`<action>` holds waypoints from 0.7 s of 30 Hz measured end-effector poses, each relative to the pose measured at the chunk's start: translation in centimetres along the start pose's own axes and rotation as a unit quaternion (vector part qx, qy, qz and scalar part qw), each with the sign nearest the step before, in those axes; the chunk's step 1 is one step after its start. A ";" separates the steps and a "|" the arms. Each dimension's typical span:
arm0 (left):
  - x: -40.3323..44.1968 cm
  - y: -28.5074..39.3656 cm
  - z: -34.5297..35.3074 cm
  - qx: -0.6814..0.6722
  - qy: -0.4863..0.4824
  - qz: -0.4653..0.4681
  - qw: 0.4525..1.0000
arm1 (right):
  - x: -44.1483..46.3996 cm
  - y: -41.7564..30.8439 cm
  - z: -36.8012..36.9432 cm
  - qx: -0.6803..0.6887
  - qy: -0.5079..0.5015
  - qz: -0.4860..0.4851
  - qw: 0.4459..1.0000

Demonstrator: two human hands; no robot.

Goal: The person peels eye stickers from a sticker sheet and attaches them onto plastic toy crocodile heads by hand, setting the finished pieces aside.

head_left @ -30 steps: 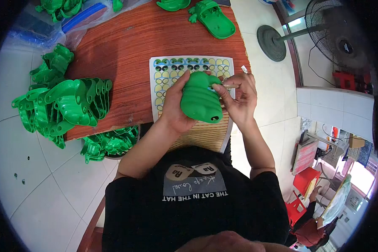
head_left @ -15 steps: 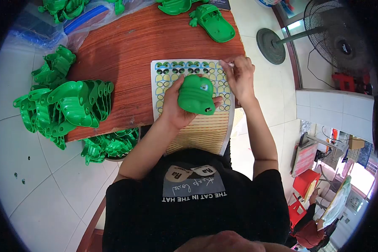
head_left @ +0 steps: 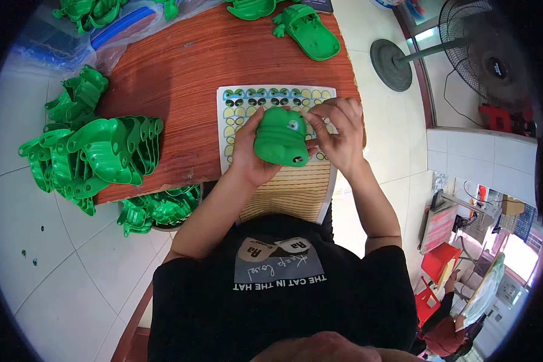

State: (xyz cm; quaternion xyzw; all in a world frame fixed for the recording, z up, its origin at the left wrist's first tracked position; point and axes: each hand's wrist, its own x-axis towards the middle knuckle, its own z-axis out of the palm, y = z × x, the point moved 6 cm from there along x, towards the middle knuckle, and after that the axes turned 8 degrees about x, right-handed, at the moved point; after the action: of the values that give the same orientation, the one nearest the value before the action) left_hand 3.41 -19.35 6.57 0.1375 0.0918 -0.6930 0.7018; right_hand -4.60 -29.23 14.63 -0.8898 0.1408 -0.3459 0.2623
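Observation:
A green plastic crocodile head (head_left: pixel 277 137) rests in my left hand (head_left: pixel 247 154), whose fingers wrap round its side. One eye sticker and a dark nostril mark show on the side toward my right hand. My right hand (head_left: pixel 338 133) is at that edge of the head, thumb and forefinger pinched close to the eye; whatever is between the fingertips is too small to make out. Beneath both hands lies a sticker sheet (head_left: pixel 238 113) with rows of eyes and yellow shapes, its striped lower part hanging over the table edge.
Green plastic parts (head_left: pixel 102 151) are stacked at the left edge of the brown table (head_left: pixel 181 90), with more in a container (head_left: pixel 163 208) below. A green shell (head_left: pixel 314 37) lies at the back. A fan (head_left: pixel 392 63) stands right. Another person (head_left: pixel 443 335) is at far lower right.
The green head has turned and shifted slightly left, so its eye sticker shows. My right hand left it, reached to the sheet's upper right corner, and has come back beside the eye.

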 end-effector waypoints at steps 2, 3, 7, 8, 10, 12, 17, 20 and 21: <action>-0.1 -0.1 0.2 0.015 -0.002 0.000 1.000 | -0.3 0.0 0.1 -0.002 -0.004 0.003 1.000; -0.1 -0.1 0.4 0.020 0.000 0.000 1.000 | -0.4 0.0 0.1 -0.003 -0.005 0.003 1.000; -0.3 -0.1 1.0 0.051 -0.005 0.002 0.999 | -0.6 0.0 0.1 0.001 -0.021 0.007 1.000; -0.3 -0.2 1.1 0.045 -0.004 0.001 0.999 | -0.8 0.2 0.2 0.013 -0.018 0.010 1.000; -0.4 -0.2 1.1 0.034 -0.002 0.000 0.999 | -0.9 0.1 0.1 0.025 -0.013 0.010 1.000; -0.5 -0.3 1.5 0.032 -0.032 0.006 0.999 | -0.6 -0.4 -0.3 0.025 -0.007 0.006 1.000; -0.5 -0.5 1.2 0.049 0.015 0.025 0.998 | -0.9 -1.4 -0.5 0.010 0.045 -0.060 0.997; -0.7 -0.5 1.2 0.040 0.027 0.022 0.999 | -1.2 -2.2 -0.8 0.012 0.064 -0.097 0.993; -0.6 -0.4 1.1 0.046 0.039 0.022 0.998 | -1.3 -2.3 -0.9 0.016 0.070 -0.104 0.992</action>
State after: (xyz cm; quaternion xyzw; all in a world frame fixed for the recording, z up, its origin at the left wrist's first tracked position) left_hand 2.91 -19.12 7.75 0.1985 0.0846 -0.6752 0.7053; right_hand -6.04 -27.08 15.80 -0.8688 0.0597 -0.4352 0.2287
